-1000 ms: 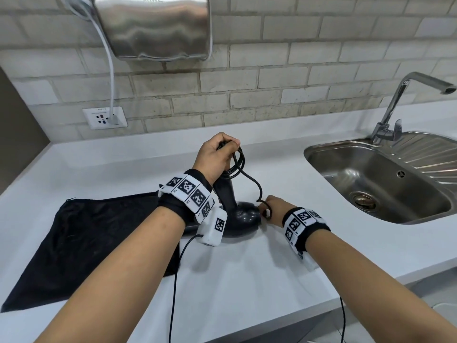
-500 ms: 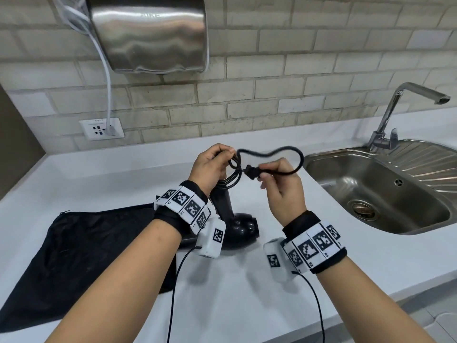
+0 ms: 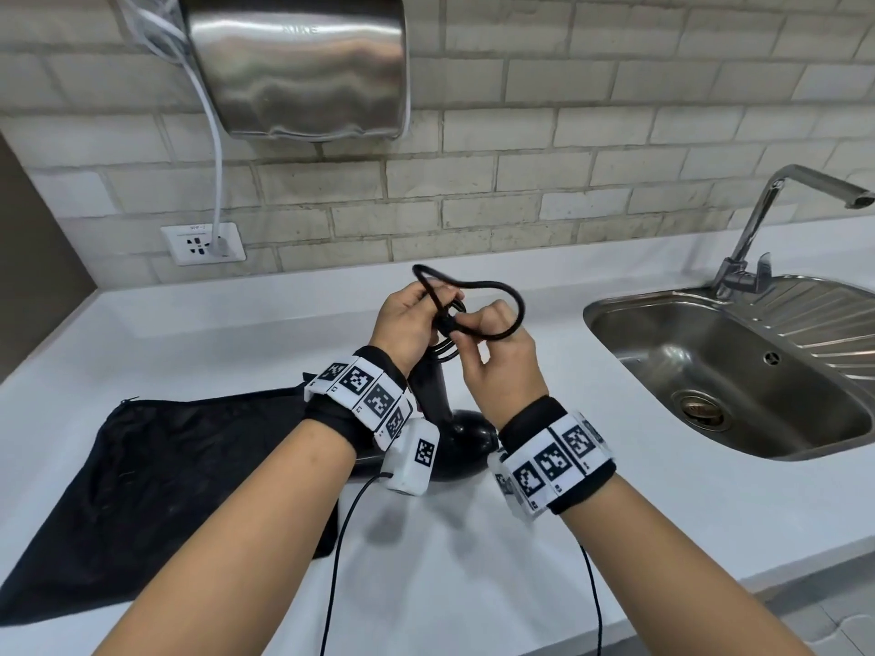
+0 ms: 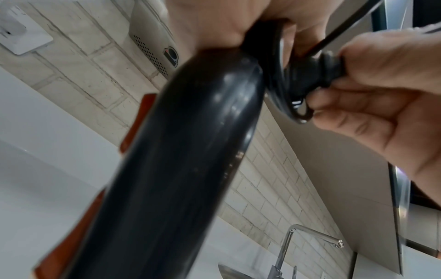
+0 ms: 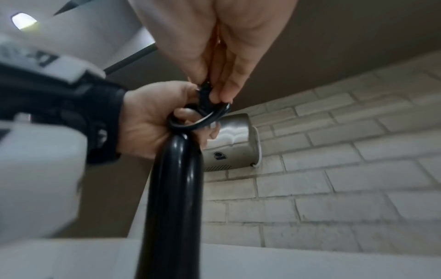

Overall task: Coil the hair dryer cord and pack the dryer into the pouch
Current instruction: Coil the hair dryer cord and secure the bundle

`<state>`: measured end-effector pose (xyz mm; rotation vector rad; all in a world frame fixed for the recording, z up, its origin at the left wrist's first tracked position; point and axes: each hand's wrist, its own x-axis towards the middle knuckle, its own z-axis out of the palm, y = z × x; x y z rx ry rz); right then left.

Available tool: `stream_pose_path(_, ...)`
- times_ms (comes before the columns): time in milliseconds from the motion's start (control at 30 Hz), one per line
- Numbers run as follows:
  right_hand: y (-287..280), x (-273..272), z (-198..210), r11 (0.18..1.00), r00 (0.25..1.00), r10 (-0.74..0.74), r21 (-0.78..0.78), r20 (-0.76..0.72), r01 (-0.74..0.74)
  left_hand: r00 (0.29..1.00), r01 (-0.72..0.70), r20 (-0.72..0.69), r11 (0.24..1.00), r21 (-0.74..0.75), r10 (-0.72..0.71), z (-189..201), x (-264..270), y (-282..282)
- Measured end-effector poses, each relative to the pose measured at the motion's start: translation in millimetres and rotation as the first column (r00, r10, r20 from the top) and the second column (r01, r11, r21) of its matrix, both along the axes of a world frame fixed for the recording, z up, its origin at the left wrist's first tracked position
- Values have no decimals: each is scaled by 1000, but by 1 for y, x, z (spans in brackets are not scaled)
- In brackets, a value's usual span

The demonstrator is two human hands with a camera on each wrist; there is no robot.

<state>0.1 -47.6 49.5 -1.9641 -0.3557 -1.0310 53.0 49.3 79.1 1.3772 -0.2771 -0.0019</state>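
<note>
Dryer (image 3: 428,395) standing on the white counter (image 3: 236,333), barrel end down, handle pointing up, just right of the black pouch (image 3: 189,466) lying flat there. Left hand (image 3: 409,324) curled round the top of the handle and the gathered coils of cord (image 3: 502,300), pinning them against the handle end. Right hand (image 3: 502,366) pinching the plug (image 4: 317,73) between thumb and fingertips, right at the coil; last loop of cord arching free above both hands.

Step in hand, as judged: tucking the plug end through or against the coil to lock it. Pouch not yet opened as far as can be told; packing not yet begun.

Handling notes:
- Cord: rubbery, springy, holds a curve; likely to unwind if released. Keep pinned at the handle end until secured.
- Plug: rigid and small, with a flared collar; best pinched behind that collar.
- Handle: glossy, smooth plastic, probably slippery; take with a full wrap, not fingertips.
- Barrel: bulk of the weight judged to sit low; support near the handle joint when lifting.
- Pouch: limp fabric; mouth needs holding open with one hand.

Sink (image 3: 738,371) lies to the right, well apart.
</note>
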Motion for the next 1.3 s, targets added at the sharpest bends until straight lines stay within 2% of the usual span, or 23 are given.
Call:
stream_pose_path(100,8,1,-1,983,993,-117,-144,-10,114,1000,9,-18,1000,-18,-10,2,-1,-1)
stream_pose_path(167,8,8,-2,978,989,-148,-152,-11,145,999,31,5,999,21,-31,3,-3,-2)
stream_pose_path(200,7,11,-2,982,988,-150,-114,-20,147,999,37,19,999,39,-38,3,-4,-1)
stream_pose_path(300,3,23,3,985,980,-102,121,-169,123,998,47,44,996,74,-51,2,-7,2)
stream_pose_path(433,2,34,0,997,969,74,39,-236,-67,997,65,35,995,81,-68,2,-7,2)
stream_pose_path(533,-5,37,2,984,933,173,96,-316,-151,997,68,23,994,87,-71,2,-6,2)
stream_pose_path(600,-15,34,3,980,885,190,34,-425,-194,997,69,21,991,114,-72,3,-5,2)
stream_pose_path(700,-31,23,-3,940,787,236,-70,-571,-333,999,51,6,984,171,-53,3,-2,2)
stream_pose_path(833,-53,18,-11,918,775,52,-276,-630,-286,999,-9,47,978,208,-1,0,0,-2)
stream_pose_path(900,-59,21,-15,921,755,-36,-314,-654,-229,998,-21,68,990,142,11,-1,0,-4)
stream_pose_path(967,-67,24,-23,926,683,-137,-337,-717,-168,999,-29,22,997,69,28,-1,1,-2)
stream_pose_path(1100,-77,25,-46,921,525,-277,-379,-805,-95,999,-54,10,995,87,53,-1,2,-2)
stream_pose_path(1233,-72,32,-53,861,405,-433,-502,-805,-78,1000,-25,17,995,92,24,-1,1,-1)
stream_pose_path(1300,-76,30,-56,808,303,-522,-576,-797,-122,1000,-21,4,998,56,20,-1,1,2)
